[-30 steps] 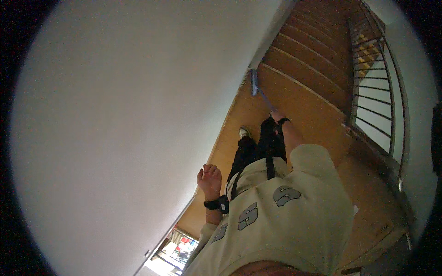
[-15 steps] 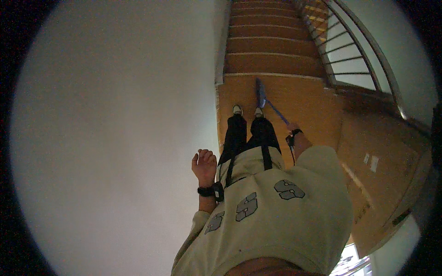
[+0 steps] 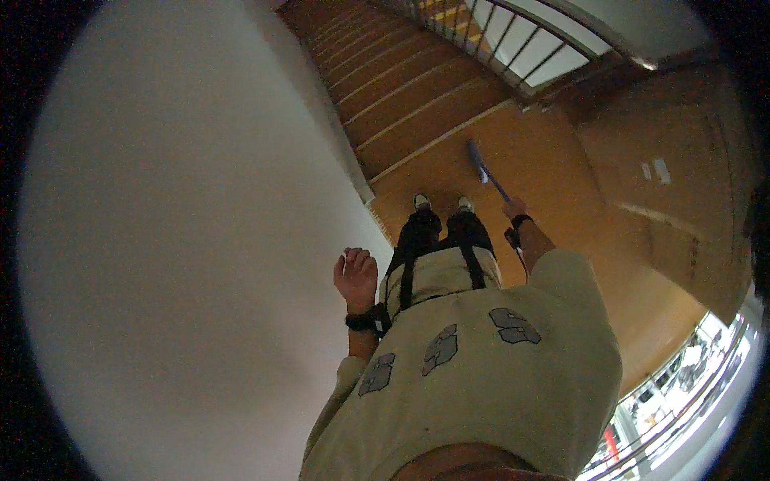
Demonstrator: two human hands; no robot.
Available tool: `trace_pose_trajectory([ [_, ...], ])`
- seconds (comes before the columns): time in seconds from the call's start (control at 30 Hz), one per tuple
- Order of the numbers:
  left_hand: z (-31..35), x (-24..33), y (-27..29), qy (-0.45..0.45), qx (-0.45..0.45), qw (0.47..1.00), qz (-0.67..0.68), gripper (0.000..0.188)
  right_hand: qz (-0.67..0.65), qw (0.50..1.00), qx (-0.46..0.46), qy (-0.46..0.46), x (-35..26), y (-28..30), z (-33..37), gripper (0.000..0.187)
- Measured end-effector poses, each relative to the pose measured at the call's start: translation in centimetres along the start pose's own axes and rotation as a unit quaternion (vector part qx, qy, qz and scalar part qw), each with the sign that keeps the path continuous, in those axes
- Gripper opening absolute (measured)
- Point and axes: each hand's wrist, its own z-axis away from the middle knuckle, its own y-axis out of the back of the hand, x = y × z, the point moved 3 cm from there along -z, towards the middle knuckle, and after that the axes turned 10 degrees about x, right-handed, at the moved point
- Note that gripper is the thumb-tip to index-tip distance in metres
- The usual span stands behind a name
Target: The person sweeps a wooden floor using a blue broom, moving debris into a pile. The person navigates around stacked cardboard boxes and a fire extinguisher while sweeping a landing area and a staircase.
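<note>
My right hand (image 3: 514, 208) is closed round the handle of a blue broom or mop (image 3: 496, 187); its head is too small and dim to tell which. The narrow blue head lies on the brown landing, ahead of and to the right of my shoes (image 3: 464, 204). Over on the left, my left hand (image 3: 355, 276) is held up beside my body against the pale wall. Its fingers are loosely bent and slightly apart, and I see nothing held in them. Both wrists wear black bands.
Brown stairs (image 3: 417, 100) with pale edges adjoin the landing (image 3: 553, 160) ahead. A metal railing (image 3: 529, 48) runs along their right side. The pale wall (image 3: 184, 240) fills the left. A large brown panel with white labels (image 3: 661, 171) stands right; bright windows (image 3: 682, 401) show lower right.
My view has turned to the right: the stairs now slant to the upper left and more window shows. The blue head has moved away from my shoes to the right, still in my right hand.
</note>
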Motion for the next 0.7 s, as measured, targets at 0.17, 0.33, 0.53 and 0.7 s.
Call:
trace_pose_trajectory([
  [0.17,-2.3,1.9,-2.8,0.074,0.003,0.997,-0.024,0.018,-0.082,0.995,-0.021,-0.051,-8.7,4.7,5.8,0.037],
  [0.33,-2.8,0.8,-5.2,0.125,0.020,0.988,-0.084,0.017,-0.143,0.986,-0.028,-0.085,-14.2,8.5,10.8,0.033],
  [0.53,-3.5,-1.9,-6.4,0.150,0.037,0.983,-0.099,0.016,-0.190,0.975,-0.035,-0.107,-17.0,10.6,12.5,0.030],
  [0.7,-3.4,-4.2,-7.2,0.121,0.044,0.982,-0.139,0.016,-0.213,0.970,-0.041,-0.109,-18.5,11.6,11.3,0.028],
])
